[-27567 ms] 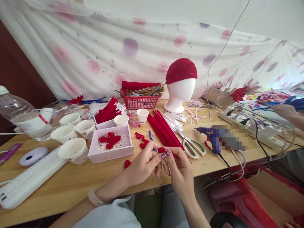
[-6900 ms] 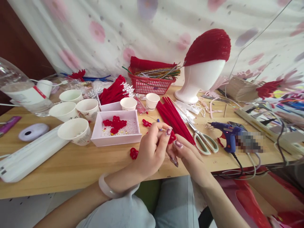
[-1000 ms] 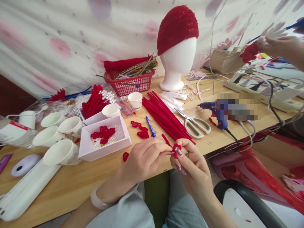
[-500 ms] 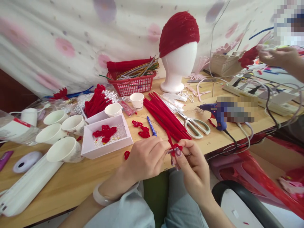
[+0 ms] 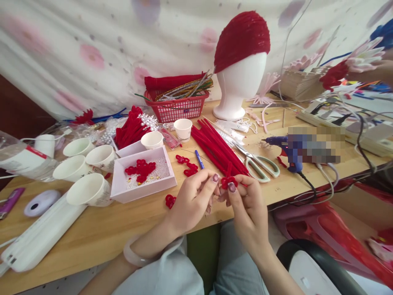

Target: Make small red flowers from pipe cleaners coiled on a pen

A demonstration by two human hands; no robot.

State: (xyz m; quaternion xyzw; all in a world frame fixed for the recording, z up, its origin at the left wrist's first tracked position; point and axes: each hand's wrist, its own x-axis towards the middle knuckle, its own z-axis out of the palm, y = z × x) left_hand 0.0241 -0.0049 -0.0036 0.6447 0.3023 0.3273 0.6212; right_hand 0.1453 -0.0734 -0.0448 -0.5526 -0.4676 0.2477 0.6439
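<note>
My right hand (image 5: 250, 203) pinches a small looped flower of red pipe cleaner (image 5: 227, 182) between thumb and fingers, above the table's front edge. A short end of pipe cleaner sticks up from it. Beside it, my left hand (image 5: 192, 198) is closed, thumb pressed to the forefinger; whatever lies in that pinch is hidden. More red pipe-cleaner loops (image 5: 190, 169) lie behind my left hand, and another looped piece (image 5: 170, 200) is by its wrist side. A blue pen (image 5: 199, 159) and a bundle of red pipe cleaners (image 5: 211, 143) rest just beyond my fingers.
On the left stand a white box (image 5: 147, 192) of beads and red flowers, and several paper cups (image 5: 87, 190). Scissors (image 5: 260, 168) and a blue glue gun (image 5: 276, 141) with cables lie right. Behind are a red basket (image 5: 178, 110) and a foam head (image 5: 239, 88). A co-worker's hand (image 5: 373, 71) holds flowers.
My left hand has turned and drawn slightly left off the flower, its thumb now showing on top. My right hand still pinches the flower. The view has shifted a little.
</note>
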